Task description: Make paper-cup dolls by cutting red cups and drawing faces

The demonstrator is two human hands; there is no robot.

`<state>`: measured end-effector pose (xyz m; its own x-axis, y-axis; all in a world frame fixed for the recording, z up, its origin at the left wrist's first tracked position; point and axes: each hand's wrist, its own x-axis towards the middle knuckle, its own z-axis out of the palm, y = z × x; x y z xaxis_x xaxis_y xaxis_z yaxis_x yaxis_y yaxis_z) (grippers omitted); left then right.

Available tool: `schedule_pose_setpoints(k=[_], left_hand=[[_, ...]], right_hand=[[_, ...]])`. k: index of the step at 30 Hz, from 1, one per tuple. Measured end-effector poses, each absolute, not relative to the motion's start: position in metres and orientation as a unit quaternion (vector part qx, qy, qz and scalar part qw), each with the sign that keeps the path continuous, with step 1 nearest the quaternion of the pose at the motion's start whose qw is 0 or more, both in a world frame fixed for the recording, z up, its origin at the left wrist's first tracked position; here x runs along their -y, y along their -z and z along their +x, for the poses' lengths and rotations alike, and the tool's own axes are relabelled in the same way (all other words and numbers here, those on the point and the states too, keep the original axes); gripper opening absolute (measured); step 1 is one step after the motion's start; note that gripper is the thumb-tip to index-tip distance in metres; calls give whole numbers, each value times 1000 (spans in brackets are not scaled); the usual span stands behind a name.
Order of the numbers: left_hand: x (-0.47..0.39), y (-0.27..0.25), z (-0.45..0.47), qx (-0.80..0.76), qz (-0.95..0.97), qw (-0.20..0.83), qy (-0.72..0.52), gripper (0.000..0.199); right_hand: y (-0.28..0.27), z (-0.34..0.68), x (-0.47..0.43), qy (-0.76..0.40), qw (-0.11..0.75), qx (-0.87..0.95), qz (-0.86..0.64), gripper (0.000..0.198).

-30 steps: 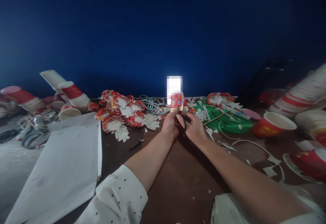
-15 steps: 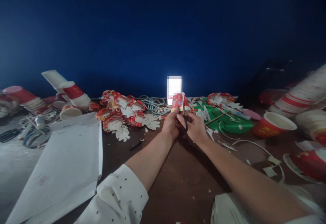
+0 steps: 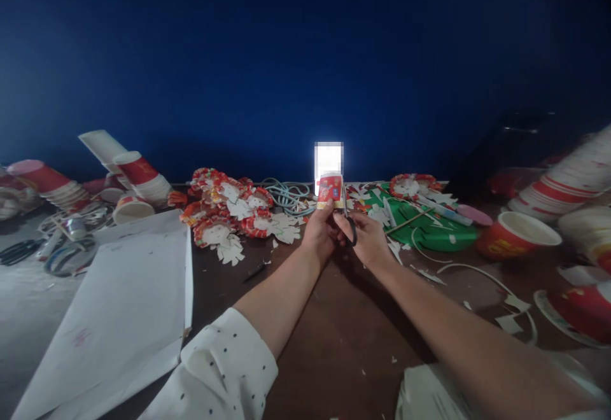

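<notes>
Out in front of me, my left hand (image 3: 321, 232) is closed on the lower part of a red paper cup (image 3: 329, 191) with printed pictures and a yellow band. My right hand (image 3: 367, 237) grips a pair of scissors (image 3: 353, 232) by the dark handles. The blades point up along the cup's right side; whether they touch the paper I cannot tell. Behind the cup is a bright, pixelated white patch. To the left lies a heap of red-rimmed paper crafts (image 3: 229, 207) with white cut-out pieces.
A white board (image 3: 128, 293) lies at left, near stacked paper cups (image 3: 143, 178). At right are a green sheet (image 3: 434, 232), a red cup (image 3: 515, 235) and a tilted cup stack (image 3: 554, 188). Paper scraps (image 3: 510, 324) and a dark pen-like object (image 3: 255, 272) lie on the brown table (image 3: 324, 356).
The cup has turned slightly, showing its printed side more squarely. The scissors' handle loop has swung a little right and looks wider. Both hands keep their hold.
</notes>
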<state>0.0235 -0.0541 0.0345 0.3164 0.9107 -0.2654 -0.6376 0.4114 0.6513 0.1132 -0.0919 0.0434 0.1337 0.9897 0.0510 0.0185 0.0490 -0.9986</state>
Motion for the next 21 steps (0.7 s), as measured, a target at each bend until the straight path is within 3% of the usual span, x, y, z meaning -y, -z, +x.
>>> schedule_pose_setpoints(k=[21], left_hand=[[53, -32, 29, -317, 214, 767, -516, 30]], right_hand=[[-50, 122, 89, -417, 549, 488, -536, 45]])
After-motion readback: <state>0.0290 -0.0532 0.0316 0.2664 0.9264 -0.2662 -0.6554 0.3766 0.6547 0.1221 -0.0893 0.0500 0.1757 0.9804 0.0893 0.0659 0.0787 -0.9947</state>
